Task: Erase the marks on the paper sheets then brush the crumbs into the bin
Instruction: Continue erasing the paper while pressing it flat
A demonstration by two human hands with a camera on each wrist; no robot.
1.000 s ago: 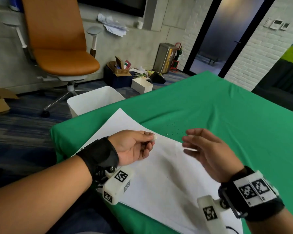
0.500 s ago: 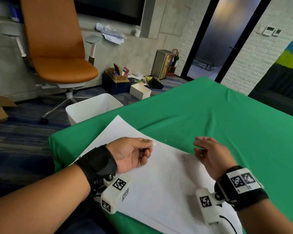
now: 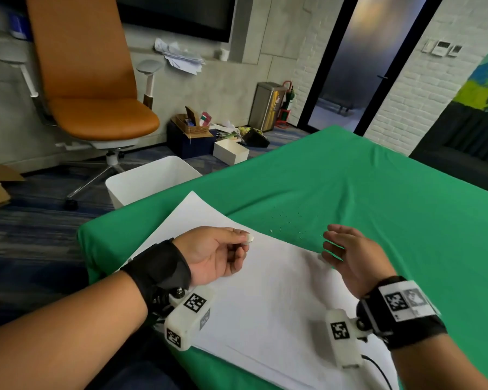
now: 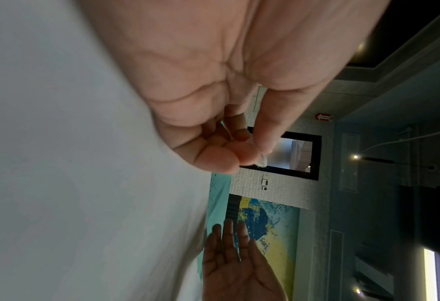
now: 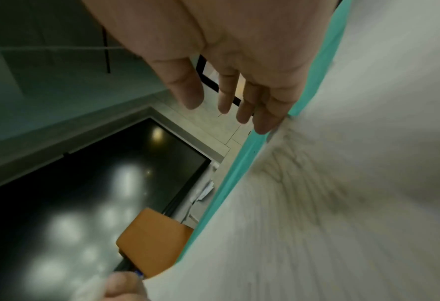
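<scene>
Paper sheets lie nearest the person on the green table; the left hand rests on them, unmoved over the last second, pinching a small white eraser between thumb and fingertips. The right hand, fingers now straight and spread, has swung back to the sheets' far edge. Beyond it, crumbs dot the cloth, and the white bin waits past the table's corner, so brushing seems underway.

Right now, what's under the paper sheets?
The paper sheets lie on the green tablecloth, which shows all around them. The cloth beneath them is covered, so anything there is hidden.
</scene>
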